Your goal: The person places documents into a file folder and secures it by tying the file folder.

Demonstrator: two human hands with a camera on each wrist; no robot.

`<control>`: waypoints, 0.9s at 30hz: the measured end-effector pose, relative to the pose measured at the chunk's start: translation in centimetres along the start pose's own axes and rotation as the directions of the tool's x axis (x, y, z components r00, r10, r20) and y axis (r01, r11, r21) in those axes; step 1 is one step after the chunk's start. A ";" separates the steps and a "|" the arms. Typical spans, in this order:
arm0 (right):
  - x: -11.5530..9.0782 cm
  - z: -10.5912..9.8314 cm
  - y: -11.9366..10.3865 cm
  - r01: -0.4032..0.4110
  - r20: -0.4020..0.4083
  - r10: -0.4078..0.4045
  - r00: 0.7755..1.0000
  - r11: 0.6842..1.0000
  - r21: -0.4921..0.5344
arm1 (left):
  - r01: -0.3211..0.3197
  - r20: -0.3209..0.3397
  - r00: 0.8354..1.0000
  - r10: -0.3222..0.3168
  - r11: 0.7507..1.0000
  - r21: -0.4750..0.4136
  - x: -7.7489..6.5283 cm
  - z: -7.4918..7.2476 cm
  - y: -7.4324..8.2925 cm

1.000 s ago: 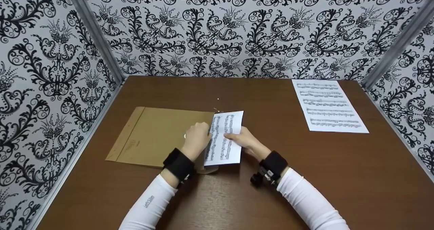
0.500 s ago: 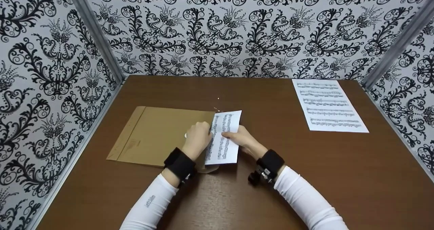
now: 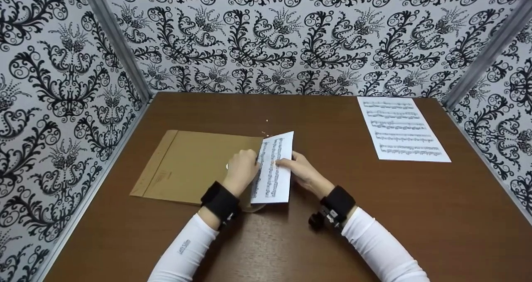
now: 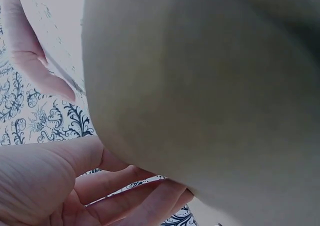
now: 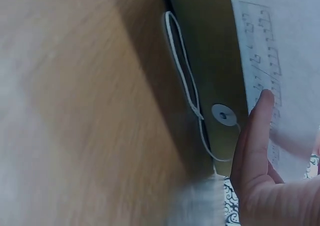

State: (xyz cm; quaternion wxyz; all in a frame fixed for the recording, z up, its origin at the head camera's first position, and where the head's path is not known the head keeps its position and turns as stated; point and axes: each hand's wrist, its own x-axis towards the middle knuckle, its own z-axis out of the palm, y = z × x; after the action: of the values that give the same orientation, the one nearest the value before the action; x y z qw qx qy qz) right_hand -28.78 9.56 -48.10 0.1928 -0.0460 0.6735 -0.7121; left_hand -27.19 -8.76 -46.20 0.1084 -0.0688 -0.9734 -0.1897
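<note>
A brown paper envelope (image 3: 191, 161) lies on the table, its mouth facing right. My left hand (image 3: 242, 170) grips the envelope near that mouth; in the left wrist view, the thumb and fingers (image 4: 135, 201) meet its edge. A sheet of music (image 3: 272, 184) sticks out of the mouth, its left part hidden inside the envelope or behind the left hand. My right hand (image 3: 306, 172) pinches the sheet's right side, thumb on the printed face, other fingers behind. In the right wrist view, a white button (image 5: 224, 114) and a looped string (image 5: 182, 71) show on the envelope.
Another page of sheet music (image 3: 403, 130) lies flat at the back right of the brown table (image 3: 353, 120). Small white specks (image 3: 267, 135) lie beyond the envelope's mouth. Patterned walls (image 3: 266, 37) stand behind and on both sides.
The sheet of music has shifted slightly left, with less of it showing outside the envelope. The right hand's thumb now lies nearer the sheet's right edge. The left hand stays in place.
</note>
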 end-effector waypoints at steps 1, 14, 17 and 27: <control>-0.1 -0.1 -0.1 -0.008 -0.005 0.008 1.000 1.000 0.008 | -0.001 -0.004 1.000 0.001 1.000 0.000 0.0 0.0 0.0; -1.8 -0.1 -1.3 -0.045 -0.007 0.046 0.999 0.996 0.071 | -0.029 -0.035 0.999 0.029 1.000 0.003 -0.2 0.0 0.1; -1.8 0.0 -1.1 -0.030 0.008 0.030 1.000 0.999 0.038 | -0.033 -0.028 0.999 0.033 0.999 -0.007 -0.2 0.0 0.1; -1.5 0.0 -0.3 -0.017 0.017 0.019 1.000 0.997 -0.075 | -0.038 -0.028 0.999 0.038 0.999 -0.016 -0.2 0.0 0.1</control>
State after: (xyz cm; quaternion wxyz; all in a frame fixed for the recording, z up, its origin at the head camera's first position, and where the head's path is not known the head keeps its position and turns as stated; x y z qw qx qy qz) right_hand -27.44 10.10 -47.47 0.2032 -0.0534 0.6985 -0.6841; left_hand -26.96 -8.71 -46.22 0.1251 -0.0856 -0.9687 -0.1965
